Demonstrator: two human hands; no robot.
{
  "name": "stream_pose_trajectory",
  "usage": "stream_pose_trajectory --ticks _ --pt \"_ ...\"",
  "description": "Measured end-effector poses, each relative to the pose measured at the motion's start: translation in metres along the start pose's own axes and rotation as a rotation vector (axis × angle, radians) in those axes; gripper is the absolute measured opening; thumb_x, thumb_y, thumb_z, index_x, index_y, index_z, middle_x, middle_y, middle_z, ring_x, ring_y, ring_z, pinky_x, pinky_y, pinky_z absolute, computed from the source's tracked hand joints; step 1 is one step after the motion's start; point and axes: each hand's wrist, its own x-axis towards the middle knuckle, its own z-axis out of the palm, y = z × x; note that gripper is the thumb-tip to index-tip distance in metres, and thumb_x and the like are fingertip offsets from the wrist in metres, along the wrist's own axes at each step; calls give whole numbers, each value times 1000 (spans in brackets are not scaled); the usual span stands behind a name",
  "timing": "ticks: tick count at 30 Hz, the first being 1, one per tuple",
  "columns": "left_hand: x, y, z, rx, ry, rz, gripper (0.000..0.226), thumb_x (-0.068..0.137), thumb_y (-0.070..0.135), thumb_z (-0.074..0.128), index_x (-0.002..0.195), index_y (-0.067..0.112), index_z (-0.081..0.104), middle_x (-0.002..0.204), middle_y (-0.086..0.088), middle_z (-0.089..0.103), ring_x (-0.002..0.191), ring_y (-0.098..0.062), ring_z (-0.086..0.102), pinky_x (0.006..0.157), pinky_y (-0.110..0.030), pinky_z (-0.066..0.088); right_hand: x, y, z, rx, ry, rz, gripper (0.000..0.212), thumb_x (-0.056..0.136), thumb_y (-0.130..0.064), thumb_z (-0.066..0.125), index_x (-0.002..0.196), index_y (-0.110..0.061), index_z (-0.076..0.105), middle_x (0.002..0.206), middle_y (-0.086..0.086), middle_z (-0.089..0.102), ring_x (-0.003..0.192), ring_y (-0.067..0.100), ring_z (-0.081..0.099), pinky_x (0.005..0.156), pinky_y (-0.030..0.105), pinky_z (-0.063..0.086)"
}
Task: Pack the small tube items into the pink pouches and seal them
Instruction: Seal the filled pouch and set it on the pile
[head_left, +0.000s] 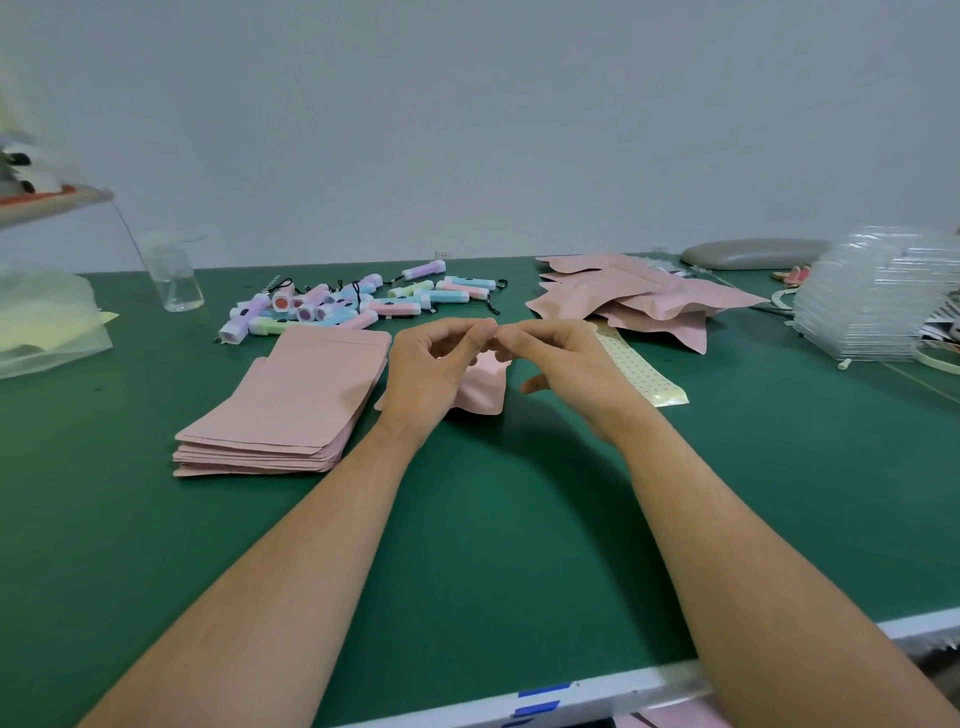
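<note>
The left forearm (291, 561) and right forearm (753, 545) are showing bare all the way to the bottom edge of the view. The left hand (431, 374) and right hand (566, 369) are going bare as well, with fingernails possibly trimmed short, though blur is hiding detail.

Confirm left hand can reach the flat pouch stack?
Probably yes: the flat pouch stack lies right beside the left hand, nothing between. Its fingers pinch the pink pouch with the right hand, so it must let go first.
</note>
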Motion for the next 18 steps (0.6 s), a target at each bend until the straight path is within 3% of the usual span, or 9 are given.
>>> stream_pose_trajectory --ticks 4,6,12,18 --pt "0 4 -2 -55 76 7 23 83 56 76 96 38 80 95 12 80 84 0 72 78 -16 54 1 -2 2 235 -37 13 29 108 -18 51 108 -20 80 117 0 76 124 21 63 86 40 62" --pt "1 4 -3 -51 89 22 27 81 58 75 97 37 79 94 14 80 84 0 71 79 -17 54 2 -4 3 245 -51 -18 31 109 -20 52 105 -25 82 115 -2 75 126 19 62 88 40 62" --pt "2 1 -1 -39 112 8 28 83 53 78 98 29 79 94 10 80 84 -1 71 79 -18 54 2 -2 5 166 -51 -70 20 103 -21 64 116 -14 78 116 -10 76 115 5 67 89 34 61" --pt "2 2 -3 -26 139 -5 23 81 53 80 96 36 77 98 12 80 93 -6 75 82 -18 56 4 -1 5 142 -2 -87 16 98 -21 71 110 -14 79 103 -8 78 103 5 69 85 33 61"
